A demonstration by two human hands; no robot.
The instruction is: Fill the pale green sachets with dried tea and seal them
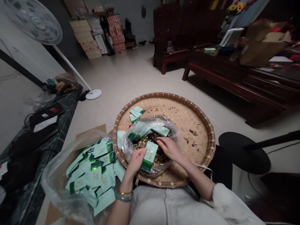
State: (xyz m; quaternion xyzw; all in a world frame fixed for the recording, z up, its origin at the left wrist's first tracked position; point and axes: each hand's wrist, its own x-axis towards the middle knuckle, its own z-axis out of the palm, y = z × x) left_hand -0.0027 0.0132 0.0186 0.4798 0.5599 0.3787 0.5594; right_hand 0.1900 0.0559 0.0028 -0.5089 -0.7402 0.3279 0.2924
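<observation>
My left hand (137, 161) pinches the edge of a pale green packet (150, 153) with a dark green band, tilted over an open clear plastic bag (127, 146). Between the fingers of my right hand (171, 150) is a small dark utensil (153, 138); its working end is hard to make out. Loose dried plant bits (141, 144), brown and yellowish, lie inside the bag. More flat green packets (142, 130) rest along the bag's far side. The bag sits in a round woven bamboo tray (209, 132) at my lap.
A large plastic bag (55, 178) full of green packets (93, 175) stands at my left. Further packets (137, 111) and scattered plant bits lie in the tray. A white fan (93, 94) is beyond, left; a black round base (243, 153) and dark wooden table (225, 76) are right.
</observation>
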